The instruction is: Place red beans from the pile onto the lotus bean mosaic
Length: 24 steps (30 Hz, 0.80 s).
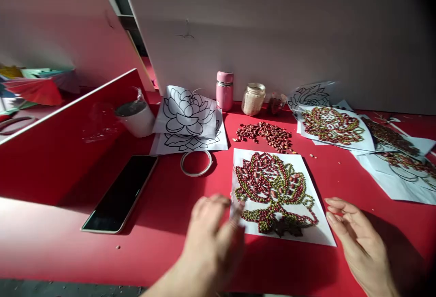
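Note:
A white sheet with a lotus picture made of beans (272, 183) lies flat on the red table (160, 251). Dark red and green beans follow the flower's lines, with larger reddish beans inside some petals. My left hand (214, 238) is over the sheet's lower left edge, smeared by motion. Whether its fingers hold anything cannot be made out. Beside the sheet's right edge is my right hand (361, 247), palm turned inward, fingers loosely bent and nothing visible in them. Behind the sheet spreads a pile of loose reddish beans (267, 136).
Left of the sheet are a tape roll (195, 174), a phone (119, 197), printed lotus outlines (189, 115) and a white cup (138, 122). A pink flask (225, 91) and a glass jar (254, 99) stand behind. Other bean pictures (334, 126) lie right. A red panel (85, 142) rises left.

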Available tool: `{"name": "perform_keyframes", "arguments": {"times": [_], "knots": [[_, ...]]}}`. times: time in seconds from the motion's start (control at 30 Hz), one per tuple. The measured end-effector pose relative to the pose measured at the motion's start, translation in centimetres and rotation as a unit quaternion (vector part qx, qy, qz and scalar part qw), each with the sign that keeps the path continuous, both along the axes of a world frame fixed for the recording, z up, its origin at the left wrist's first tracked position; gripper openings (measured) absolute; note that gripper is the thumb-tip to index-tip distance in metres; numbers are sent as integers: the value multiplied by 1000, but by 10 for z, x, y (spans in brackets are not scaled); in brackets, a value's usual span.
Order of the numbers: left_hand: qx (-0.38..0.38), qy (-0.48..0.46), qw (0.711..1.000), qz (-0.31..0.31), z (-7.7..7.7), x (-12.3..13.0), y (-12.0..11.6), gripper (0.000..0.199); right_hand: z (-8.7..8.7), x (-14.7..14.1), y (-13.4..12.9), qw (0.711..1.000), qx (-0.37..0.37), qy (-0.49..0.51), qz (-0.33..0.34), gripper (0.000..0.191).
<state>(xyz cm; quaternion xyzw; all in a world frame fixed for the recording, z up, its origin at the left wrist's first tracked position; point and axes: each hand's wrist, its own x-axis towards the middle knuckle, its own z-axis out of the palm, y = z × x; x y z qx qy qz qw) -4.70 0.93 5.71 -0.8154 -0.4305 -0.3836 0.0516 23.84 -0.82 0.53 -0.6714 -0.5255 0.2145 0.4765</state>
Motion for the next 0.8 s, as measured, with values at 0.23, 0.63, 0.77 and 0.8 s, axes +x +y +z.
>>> {"name": "perform_keyframes", "arguments": {"times": [0.23,0.63,0.77,0.8], "knots": [[-180,151,878,417,-9,-148,23,69,-11,8,-4,998,-42,37,-39,36],[-338,112,803,477,-5,-156,49,74,-18,11,-4,997,-42,52,-23,43],[-346,113,796,484,-1,-150,49,73,-16,9,-3,998,-39,47,-26,44],[-347,115,795,484,-1,-149,47,73,-16,8,-3,998,-39,45,-26,44]]}}
